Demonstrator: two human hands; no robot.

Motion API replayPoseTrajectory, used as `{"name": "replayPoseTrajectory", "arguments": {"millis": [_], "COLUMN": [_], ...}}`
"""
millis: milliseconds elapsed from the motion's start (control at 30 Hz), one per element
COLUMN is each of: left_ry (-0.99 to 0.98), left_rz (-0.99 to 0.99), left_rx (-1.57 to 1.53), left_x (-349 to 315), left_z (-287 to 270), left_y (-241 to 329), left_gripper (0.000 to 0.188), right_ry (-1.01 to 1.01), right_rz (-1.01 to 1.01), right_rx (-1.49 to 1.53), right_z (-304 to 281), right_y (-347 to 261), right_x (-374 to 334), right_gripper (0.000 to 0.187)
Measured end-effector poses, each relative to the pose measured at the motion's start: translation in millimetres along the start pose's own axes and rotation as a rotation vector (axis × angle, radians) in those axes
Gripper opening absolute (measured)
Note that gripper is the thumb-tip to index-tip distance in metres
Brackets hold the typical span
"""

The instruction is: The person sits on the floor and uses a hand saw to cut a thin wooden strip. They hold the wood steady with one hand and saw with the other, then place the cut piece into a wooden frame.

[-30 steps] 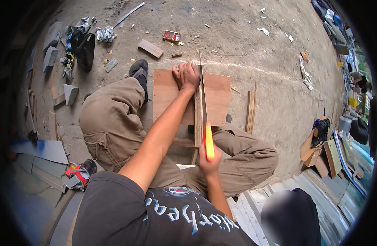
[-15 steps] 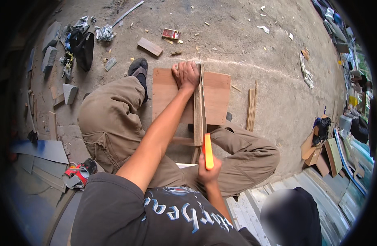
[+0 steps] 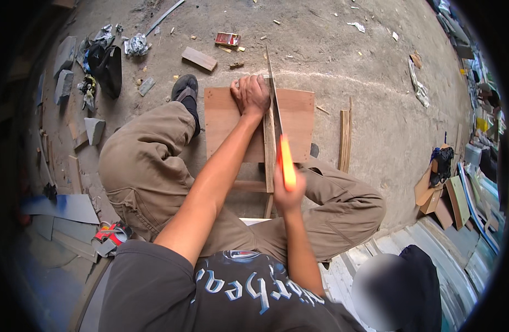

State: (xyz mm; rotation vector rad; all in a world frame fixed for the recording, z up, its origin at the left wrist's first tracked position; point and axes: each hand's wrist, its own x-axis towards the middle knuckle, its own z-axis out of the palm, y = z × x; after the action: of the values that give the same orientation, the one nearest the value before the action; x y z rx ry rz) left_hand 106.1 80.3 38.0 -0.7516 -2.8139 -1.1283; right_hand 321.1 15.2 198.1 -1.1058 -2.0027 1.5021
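Observation:
A handsaw (image 3: 287,163) with an orange-yellow handle is gripped in my right hand (image 3: 291,193), which is slightly blurred. Its long blade points away from me and runs along the right side of a narrow wood strip (image 3: 269,160). My left hand (image 3: 251,96) is closed over the strip's far end, fingers curled and knuckles up. Beneath the strip lies a reddish-brown plywood board (image 3: 296,119), between my bent legs. A thin wooden crosspiece (image 3: 250,186) shows near the strip's near end. Where the teeth meet the wood cannot be made out.
An offcut (image 3: 199,58) and a small red box (image 3: 228,39) lie beyond the board. Narrow wood lengths (image 3: 344,141) rest on the right. Concrete chunks (image 3: 94,130) and a black bag (image 3: 106,69) are at left. Another person's dark-covered head (image 3: 414,288) shows at lower right.
My right hand has pushed the saw forward, away from me, so its blade tip now reaches well past the board's far edge. My left hand stays on the strip.

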Motion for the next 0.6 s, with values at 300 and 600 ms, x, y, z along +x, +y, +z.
{"name": "replayPoseTrajectory", "arguments": {"millis": [300, 600], "left_ry": [-0.022, -0.036], "left_rz": [-0.036, -0.01], "left_rx": [0.049, 0.036], "left_x": [0.7, 9.3], "left_z": [-3.9, 2.3], "left_y": [1.7, -3.7], "left_gripper": [0.04, 0.04], "right_ry": [0.057, -0.01], "right_rz": [-0.022, -0.017], "right_rx": [0.005, 0.008], "right_z": [-12.5, -7.5], "right_y": [-24.8, -20.7], "right_x": [-64.2, -32.5], "right_gripper": [0.011, 0.011]}}
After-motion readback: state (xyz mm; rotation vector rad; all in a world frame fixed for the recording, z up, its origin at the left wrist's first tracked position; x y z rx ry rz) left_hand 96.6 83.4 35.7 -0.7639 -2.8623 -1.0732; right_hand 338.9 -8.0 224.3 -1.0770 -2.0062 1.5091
